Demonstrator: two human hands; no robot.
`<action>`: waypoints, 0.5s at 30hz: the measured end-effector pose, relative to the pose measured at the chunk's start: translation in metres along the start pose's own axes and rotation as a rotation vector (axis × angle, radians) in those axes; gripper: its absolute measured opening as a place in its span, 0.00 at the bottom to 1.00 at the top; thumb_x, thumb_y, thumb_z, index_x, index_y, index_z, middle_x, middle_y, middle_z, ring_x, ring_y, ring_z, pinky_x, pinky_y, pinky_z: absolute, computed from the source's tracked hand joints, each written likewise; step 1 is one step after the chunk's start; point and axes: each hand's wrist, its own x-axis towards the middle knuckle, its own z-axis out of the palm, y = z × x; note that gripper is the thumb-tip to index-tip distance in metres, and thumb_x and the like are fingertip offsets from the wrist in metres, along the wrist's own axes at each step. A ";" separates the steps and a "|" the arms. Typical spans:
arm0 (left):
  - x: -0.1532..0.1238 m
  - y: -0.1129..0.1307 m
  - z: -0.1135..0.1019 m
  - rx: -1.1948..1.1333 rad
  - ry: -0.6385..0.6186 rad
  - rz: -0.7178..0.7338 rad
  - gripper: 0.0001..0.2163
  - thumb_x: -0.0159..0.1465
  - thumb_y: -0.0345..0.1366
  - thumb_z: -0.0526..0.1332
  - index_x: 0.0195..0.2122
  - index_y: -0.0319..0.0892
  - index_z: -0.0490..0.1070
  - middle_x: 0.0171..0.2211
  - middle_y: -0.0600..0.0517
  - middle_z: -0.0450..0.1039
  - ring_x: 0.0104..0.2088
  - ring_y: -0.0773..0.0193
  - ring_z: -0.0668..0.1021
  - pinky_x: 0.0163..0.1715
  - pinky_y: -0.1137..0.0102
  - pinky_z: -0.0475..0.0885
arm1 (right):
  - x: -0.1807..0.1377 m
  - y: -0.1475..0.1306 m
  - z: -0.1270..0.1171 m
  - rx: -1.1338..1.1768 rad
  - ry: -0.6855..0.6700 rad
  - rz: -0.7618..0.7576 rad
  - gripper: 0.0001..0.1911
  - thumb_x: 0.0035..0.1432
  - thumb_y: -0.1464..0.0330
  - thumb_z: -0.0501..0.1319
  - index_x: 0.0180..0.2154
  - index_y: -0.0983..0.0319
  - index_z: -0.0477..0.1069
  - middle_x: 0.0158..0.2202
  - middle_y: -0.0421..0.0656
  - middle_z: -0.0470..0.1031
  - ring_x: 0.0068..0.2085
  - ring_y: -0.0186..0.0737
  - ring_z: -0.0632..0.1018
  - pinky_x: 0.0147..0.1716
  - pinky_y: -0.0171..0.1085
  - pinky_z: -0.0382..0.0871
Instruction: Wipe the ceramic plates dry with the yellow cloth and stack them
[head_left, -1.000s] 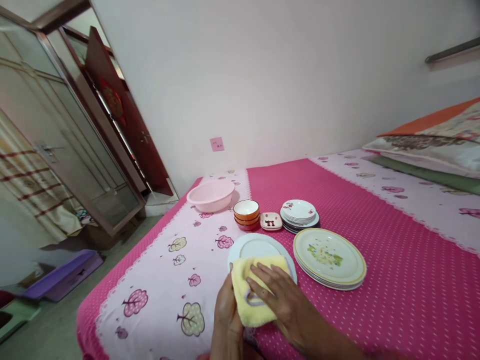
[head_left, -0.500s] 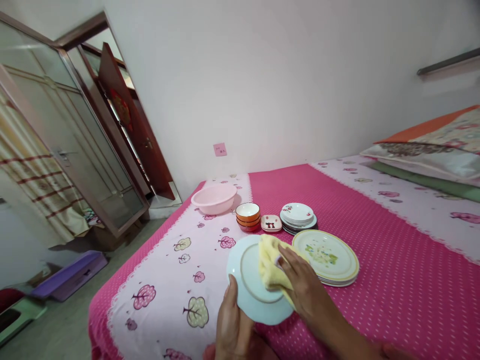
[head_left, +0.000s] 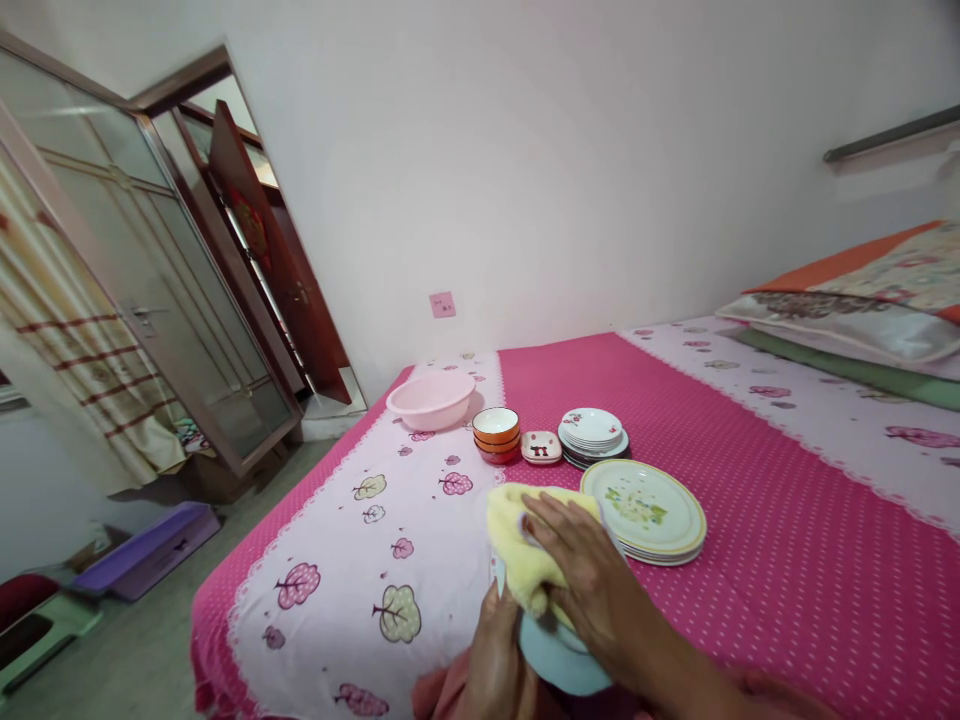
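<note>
My left hand grips the near edge of a pale blue plate, holding it above the bed. My right hand presses a yellow cloth against the plate's face, fingers closed over the cloth. The cloth covers most of the plate; only its lower rim shows. Just right of my hands lies a stack of large plates with a yellow rim and floral print.
On the pink bedspread farther off stand a stack of small white plates, a small square dish, stacked orange bowls and a pink basin. Pillows lie at the right. A glass door stands left.
The plate has been tilted and drawn closer to me. My right hand with the cloth has slid leftward over the plate's face, now covering most of it.
</note>
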 end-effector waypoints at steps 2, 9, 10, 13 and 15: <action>-0.008 0.004 0.001 -0.008 -0.022 -0.015 0.26 0.64 0.45 0.69 0.61 0.42 0.73 0.56 0.40 0.79 0.58 0.44 0.78 0.62 0.52 0.70 | 0.003 0.016 -0.008 0.000 0.110 0.054 0.31 0.65 0.70 0.55 0.69 0.62 0.59 0.69 0.55 0.65 0.68 0.58 0.66 0.64 0.60 0.64; -0.017 0.022 -0.002 -0.154 -0.068 0.007 0.24 0.69 0.49 0.62 0.61 0.41 0.75 0.58 0.41 0.78 0.66 0.47 0.71 0.70 0.52 0.58 | -0.031 0.037 -0.017 0.017 0.308 0.245 0.29 0.69 0.68 0.52 0.70 0.58 0.58 0.64 0.53 0.72 0.64 0.55 0.74 0.61 0.53 0.72; -0.014 0.023 -0.003 -0.187 -0.093 -0.008 0.24 0.69 0.50 0.60 0.60 0.42 0.75 0.59 0.43 0.77 0.68 0.49 0.68 0.71 0.54 0.57 | -0.039 0.031 -0.018 0.009 0.327 0.243 0.29 0.70 0.69 0.52 0.70 0.58 0.57 0.65 0.52 0.70 0.65 0.54 0.73 0.62 0.53 0.71; -0.006 0.023 -0.010 -0.244 -0.200 -0.008 0.23 0.71 0.52 0.57 0.57 0.44 0.78 0.60 0.46 0.77 0.71 0.52 0.64 0.72 0.58 0.52 | -0.058 0.001 -0.017 0.000 0.321 0.228 0.29 0.70 0.71 0.51 0.70 0.59 0.57 0.71 0.52 0.62 0.69 0.53 0.67 0.63 0.51 0.71; 0.000 0.023 -0.013 -0.263 -0.261 0.016 0.23 0.71 0.52 0.55 0.56 0.45 0.79 0.60 0.47 0.77 0.71 0.53 0.63 0.72 0.58 0.51 | -0.068 -0.017 -0.013 -0.006 0.277 0.199 0.28 0.71 0.70 0.52 0.70 0.61 0.56 0.71 0.53 0.61 0.71 0.54 0.63 0.65 0.51 0.68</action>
